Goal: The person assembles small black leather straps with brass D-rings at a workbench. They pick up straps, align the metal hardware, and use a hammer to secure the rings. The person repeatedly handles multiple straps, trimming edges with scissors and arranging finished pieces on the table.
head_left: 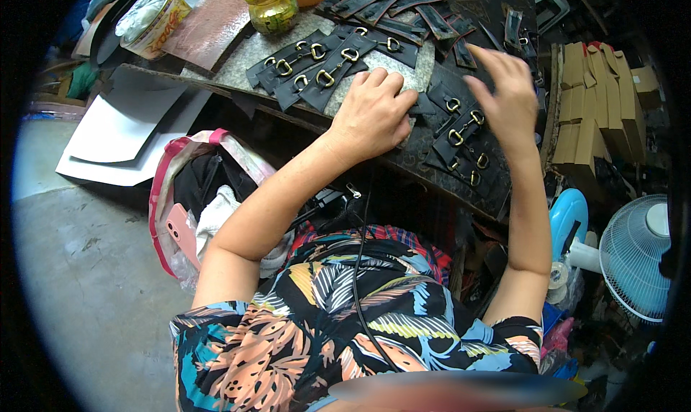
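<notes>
— While the person leans over the dark worktop, what does the left hand do?
— It lies palm down with the fingers curled loosely, pressing on the grey pad and the end of a black strap; it clasps nothing.
— And the right hand?
— It hovers with fingers spread and released, just above a cluster of black straps with brass buckles lying at the worktop's near right edge.
— What lies beyond the hands?
— A fanned row of buckled straps rests on the grey pad, just left of the left hand. Farther back sits a heap of plain black strips, with a yellow-lidded glass jar beside it.
— And off to the right?
— Folded cardboard boxes stand stacked against the worktop, and a blue fan stands lower, near the person's right elbow.
</notes>
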The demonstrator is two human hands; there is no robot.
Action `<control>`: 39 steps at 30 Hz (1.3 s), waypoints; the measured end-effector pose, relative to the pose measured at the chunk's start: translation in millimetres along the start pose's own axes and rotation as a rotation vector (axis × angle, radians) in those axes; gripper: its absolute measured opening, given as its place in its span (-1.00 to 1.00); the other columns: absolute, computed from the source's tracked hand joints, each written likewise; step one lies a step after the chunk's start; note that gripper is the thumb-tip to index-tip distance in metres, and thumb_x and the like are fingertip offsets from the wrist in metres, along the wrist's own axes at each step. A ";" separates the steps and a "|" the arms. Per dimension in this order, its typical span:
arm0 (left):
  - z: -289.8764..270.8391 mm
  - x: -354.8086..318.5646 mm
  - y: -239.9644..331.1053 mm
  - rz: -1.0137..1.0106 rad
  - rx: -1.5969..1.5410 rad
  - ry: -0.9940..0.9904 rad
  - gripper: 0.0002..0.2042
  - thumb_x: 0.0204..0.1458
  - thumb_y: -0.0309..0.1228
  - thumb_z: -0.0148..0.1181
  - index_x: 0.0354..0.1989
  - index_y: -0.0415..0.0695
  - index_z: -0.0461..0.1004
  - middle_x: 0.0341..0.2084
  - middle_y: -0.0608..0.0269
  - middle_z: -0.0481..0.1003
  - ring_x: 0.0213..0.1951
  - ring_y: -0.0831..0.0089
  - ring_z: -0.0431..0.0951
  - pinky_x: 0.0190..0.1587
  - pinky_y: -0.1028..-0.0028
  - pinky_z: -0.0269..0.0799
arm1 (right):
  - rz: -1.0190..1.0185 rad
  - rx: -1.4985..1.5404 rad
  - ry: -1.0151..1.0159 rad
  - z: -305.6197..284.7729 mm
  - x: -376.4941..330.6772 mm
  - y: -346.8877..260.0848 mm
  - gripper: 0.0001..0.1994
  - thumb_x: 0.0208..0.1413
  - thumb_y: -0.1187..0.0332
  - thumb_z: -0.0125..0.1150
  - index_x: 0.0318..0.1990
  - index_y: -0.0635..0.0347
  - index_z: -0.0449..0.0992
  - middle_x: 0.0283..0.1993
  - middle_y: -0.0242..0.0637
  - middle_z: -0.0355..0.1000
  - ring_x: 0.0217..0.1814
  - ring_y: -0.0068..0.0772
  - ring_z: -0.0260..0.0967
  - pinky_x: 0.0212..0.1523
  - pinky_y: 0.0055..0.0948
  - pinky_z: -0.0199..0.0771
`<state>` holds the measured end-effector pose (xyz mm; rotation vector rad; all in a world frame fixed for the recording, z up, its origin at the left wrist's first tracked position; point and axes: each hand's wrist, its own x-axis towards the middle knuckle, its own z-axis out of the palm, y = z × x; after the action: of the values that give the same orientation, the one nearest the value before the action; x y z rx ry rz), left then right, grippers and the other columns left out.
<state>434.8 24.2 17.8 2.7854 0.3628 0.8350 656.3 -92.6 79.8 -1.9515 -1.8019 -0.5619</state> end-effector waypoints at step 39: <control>10.3 -3.7 -4.5 -0.060 -0.088 0.071 -0.68 -0.11 -0.31 0.32 -0.13 -0.07 0.61 -0.22 0.14 0.46 -0.06 0.14 0.47 0.06 0.18 0.38 | 0.402 1.209 -0.413 83.7 97.8 24.0 -0.76 0.22 0.50 0.30 0.03 0.29 0.60 -0.15 -0.40 0.59 -0.09 -0.61 0.48 0.01 -0.56 0.48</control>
<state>436.7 26.1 6.3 2.6566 0.4086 0.9145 688.6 33.4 64.2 -1.4478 -1.3008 0.9268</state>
